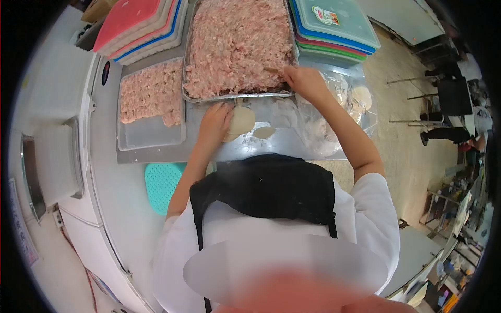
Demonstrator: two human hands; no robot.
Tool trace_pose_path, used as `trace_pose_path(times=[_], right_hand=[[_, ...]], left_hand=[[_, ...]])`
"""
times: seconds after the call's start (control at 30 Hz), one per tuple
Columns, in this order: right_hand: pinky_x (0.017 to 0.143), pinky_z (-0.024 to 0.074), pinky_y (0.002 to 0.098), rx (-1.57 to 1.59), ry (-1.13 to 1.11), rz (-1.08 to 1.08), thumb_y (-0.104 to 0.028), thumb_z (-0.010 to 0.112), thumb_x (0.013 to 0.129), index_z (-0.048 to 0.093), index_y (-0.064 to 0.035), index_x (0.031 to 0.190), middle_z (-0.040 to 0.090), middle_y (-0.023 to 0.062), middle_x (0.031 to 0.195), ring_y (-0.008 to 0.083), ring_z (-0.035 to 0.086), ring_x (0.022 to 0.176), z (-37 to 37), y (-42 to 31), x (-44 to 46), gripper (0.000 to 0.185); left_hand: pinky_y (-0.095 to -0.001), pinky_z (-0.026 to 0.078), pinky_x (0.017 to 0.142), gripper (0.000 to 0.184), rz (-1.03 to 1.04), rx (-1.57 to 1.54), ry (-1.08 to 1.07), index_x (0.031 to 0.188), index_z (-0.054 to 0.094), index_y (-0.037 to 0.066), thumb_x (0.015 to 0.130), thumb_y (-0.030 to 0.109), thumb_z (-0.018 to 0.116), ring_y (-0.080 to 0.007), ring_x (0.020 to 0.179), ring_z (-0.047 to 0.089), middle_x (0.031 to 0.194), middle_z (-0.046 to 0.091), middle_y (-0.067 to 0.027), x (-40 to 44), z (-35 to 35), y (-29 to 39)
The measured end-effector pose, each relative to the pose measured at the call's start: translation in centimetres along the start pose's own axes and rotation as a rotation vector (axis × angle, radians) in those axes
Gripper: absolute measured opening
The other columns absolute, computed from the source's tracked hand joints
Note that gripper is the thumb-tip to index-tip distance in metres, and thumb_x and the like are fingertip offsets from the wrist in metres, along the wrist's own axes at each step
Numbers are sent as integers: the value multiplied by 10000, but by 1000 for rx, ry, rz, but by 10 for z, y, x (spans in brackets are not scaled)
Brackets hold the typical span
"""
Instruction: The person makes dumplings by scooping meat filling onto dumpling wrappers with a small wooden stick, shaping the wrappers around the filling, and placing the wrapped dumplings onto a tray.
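My left hand (215, 121) has its fingers round the edge of a stack of pale, round dough wrappers (242, 120) near the table's front. Beside the stack lies one loose wrapper (264, 132). My right hand (296, 79) is closed on a thin brown stick or spatula (271, 69), whose tip touches the ground meat (235, 47) in the large metal tray. To the left, a clear plastic tray (151, 140) holds rows of filled pieces (148, 94). A clear plastic bag (326, 130) with more wrappers (361, 98) is beneath my right forearm.
Stacked lidded containers stand at the back left (133, 23) and back right (339, 26) of the metal table (209, 151). A turquoise perforated stool (163, 188) is below at the left. White appliances line the left. Farther right are people, chairs and shelves.
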State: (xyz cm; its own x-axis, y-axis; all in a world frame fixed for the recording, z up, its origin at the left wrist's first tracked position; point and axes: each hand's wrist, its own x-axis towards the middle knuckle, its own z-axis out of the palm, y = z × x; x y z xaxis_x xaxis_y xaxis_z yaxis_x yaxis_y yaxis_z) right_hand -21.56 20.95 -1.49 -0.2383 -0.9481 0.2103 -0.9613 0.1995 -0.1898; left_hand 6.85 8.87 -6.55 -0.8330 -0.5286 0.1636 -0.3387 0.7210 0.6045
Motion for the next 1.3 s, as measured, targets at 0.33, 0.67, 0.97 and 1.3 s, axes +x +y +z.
trace_pose_path(times=[0.33, 0.67, 0.97, 1.3], right_hand=[[563, 512, 410, 41, -5, -368, -217, 538, 874, 596, -84, 744, 619, 89, 718, 287, 638, 671, -2, -11, -13, 195], [578, 514, 379, 3, 56, -271, -240, 595, 841, 614, -97, 738, 612, 68, 756, 237, 637, 742, -12, -36, -4, 177], [566, 499, 361, -207, -69, -359, -248, 627, 779, 657, -90, 723, 604, 55, 718, 236, 629, 718, -36, -38, 9, 170], [584, 504, 388, -242, -54, -270, -246, 616, 784, 638, -124, 718, 606, 51, 731, 241, 635, 749, -40, -52, 11, 141]], left_hand=[[-435, 420, 854, 245, 120, 184, 66, 981, 649, 65, 771, 189, 669, -323, 973, 521, 1009, 564, -135, 8, 29, 21], [-401, 442, 846, 215, 39, -6, -67, 940, 696, 59, 754, 165, 693, -328, 968, 534, 1006, 593, -131, -9, 24, 9], [-299, 465, 767, 180, -194, -481, 125, 900, 675, 24, 869, 185, 600, -217, 835, 608, 867, 627, -93, -5, -19, 13], [-265, 445, 878, 240, -499, -1238, 7, 1062, 610, 16, 941, 209, 536, -114, 950, 564, 1016, 618, -41, -13, -33, -17]])
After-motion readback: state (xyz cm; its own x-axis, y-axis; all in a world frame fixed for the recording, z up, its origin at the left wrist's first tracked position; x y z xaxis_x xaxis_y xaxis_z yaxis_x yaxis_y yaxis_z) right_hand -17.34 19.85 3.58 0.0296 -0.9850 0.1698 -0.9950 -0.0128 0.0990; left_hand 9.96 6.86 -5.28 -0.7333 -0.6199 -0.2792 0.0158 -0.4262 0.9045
